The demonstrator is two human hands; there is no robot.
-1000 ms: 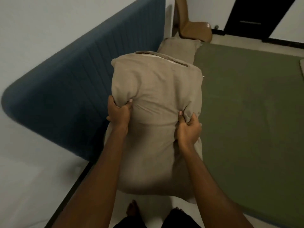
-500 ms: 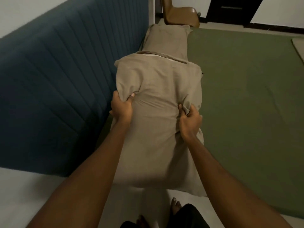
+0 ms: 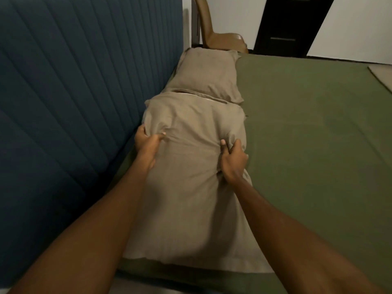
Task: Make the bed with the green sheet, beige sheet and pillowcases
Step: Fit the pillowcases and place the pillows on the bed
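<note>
Both hands grasp a pillow in a beige fabric pillowcase (image 3: 191, 198) beside the ribbed blue padded headboard (image 3: 74, 92).

The pillowcase lies on the flat green sheet (image 3: 307, 134), its long side just beside the headboard. A pale strip of the pillow inside shows at its far open end. The left hand (image 3: 146, 143) clenches a bunch of cloth on the side nearest the headboard, and the right hand (image 3: 232, 160) pinches a fold on the side away from it. A second beige-cased pillow (image 3: 205, 77) lies farther along the headboard, touching the first. A folded beige sheet (image 3: 381, 79) lies well apart from the headboard, and a tan plastic chair (image 3: 220, 37) stands past its far end.
</note>
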